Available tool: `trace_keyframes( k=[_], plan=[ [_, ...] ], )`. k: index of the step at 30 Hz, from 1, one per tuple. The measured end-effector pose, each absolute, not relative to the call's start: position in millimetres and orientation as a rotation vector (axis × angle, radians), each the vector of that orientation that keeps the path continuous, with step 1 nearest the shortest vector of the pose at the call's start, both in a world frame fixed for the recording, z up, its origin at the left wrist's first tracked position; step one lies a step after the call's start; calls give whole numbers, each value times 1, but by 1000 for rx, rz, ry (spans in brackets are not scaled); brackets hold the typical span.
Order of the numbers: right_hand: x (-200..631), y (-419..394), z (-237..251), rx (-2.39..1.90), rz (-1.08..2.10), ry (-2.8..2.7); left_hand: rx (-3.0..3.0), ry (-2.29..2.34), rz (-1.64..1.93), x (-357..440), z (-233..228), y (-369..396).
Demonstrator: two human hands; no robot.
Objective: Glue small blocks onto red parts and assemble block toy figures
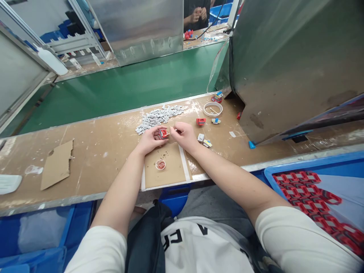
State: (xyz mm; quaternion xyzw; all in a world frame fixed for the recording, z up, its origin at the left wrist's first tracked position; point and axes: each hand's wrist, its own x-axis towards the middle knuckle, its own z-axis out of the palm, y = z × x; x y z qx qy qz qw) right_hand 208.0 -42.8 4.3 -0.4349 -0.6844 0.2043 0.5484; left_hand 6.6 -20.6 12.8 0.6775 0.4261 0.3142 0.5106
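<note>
My left hand [152,140] is closed around a small red and grey plastic part [163,133], its red hollow side facing up. Close beside it, my right hand [184,135] pinches what looks like a thin pale stick [168,134], its tip at the red part; the fingers hide most of it. A small clear cup [160,164] with reddish-brown contents stands on the cardboard mat [167,176] below my hands. Just behind the hands lies a heap of small grey pieces [156,118].
Right of my hands lie a red part [200,121], several small light blocks [207,143] and a white ring [212,109]. A blue bin [284,167] at right holds rows of red parts [309,201]. Torn cardboard [58,165] lies left. Behind runs a green belt [136,89]; another person's hands [199,14] show beyond.
</note>
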Motion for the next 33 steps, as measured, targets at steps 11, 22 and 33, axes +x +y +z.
trace_keyframes(
  k=[11, 22, 33],
  plan=[
    [210, -41, 6, -1019, 380, -1609, 1648, 1033, 764, 6, 11, -20],
    [209, -43, 10, -945, 421, -1617, 1672, 1016, 778, 8, 10, -20],
    [205, -76, 17, -453, 641, -2440, 1472, 1017, 937, 4, 10, -16]
  ],
)
